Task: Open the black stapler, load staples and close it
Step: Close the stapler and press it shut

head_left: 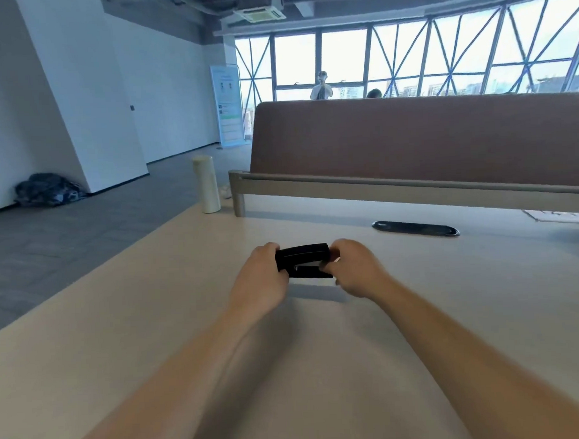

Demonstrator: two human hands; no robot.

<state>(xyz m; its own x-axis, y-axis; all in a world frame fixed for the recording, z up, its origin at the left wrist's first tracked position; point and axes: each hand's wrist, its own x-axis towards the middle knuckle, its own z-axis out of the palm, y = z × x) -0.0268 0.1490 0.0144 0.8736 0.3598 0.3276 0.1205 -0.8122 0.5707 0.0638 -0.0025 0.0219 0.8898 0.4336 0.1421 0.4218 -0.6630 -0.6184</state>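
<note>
The black stapler is held a little above the light wooden table, lying sideways between both hands. My left hand grips its left end. My right hand closes on its right end, with a thin silvery piece, perhaps staples, showing at the fingertips. The stapler's top and base look slightly parted on the near side, where a metal part shows. Its shadow falls on the table just below it.
A cream cylindrical bottle stands at the table's far left corner. A brown divider panel runs along the back. A black cable slot lies behind the hands. Papers rest at far right. A person stands by the windows.
</note>
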